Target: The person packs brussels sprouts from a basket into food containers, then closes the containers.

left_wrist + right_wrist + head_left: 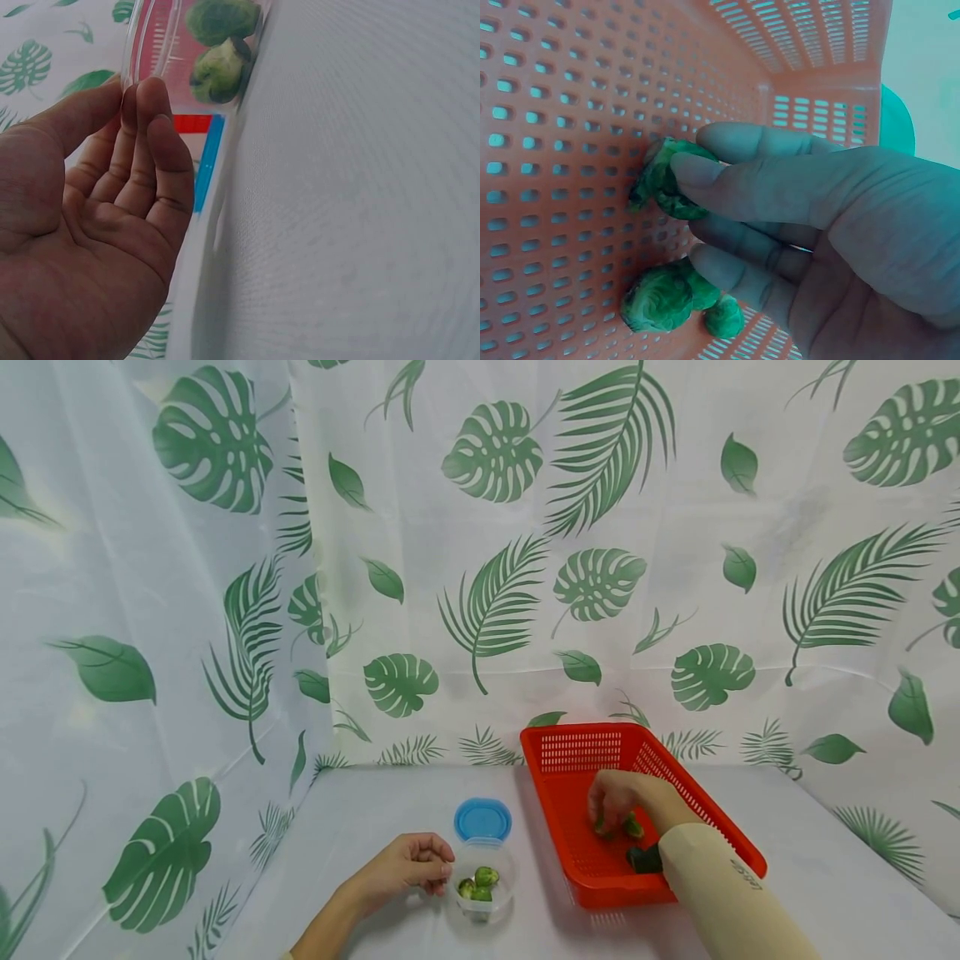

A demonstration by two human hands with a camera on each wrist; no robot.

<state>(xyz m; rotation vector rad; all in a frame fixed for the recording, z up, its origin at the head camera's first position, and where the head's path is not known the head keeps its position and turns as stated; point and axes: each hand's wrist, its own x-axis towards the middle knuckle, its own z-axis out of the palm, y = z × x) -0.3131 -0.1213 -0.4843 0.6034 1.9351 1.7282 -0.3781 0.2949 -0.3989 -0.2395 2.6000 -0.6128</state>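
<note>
Being pinched by the right hand (617, 795), a leafy green sprout (676, 184) is held low in the red, holey plastic basket (624, 892). More round sprouts (658, 298) are seen right of it. A clear, round tub (507, 870) is pinched at its rim by the left hand (408, 866). A smooth blue lid (483, 821) is seen past the tub's far side. The pinched sprout is partly covered by the thumb; a dark lump (639, 859) by the right sleeve (731, 885) cannot be made out

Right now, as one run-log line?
left hand: holds clear container; right hand: pinches sprout in red basket; container: sprouts inside; blue lid: off
</note>
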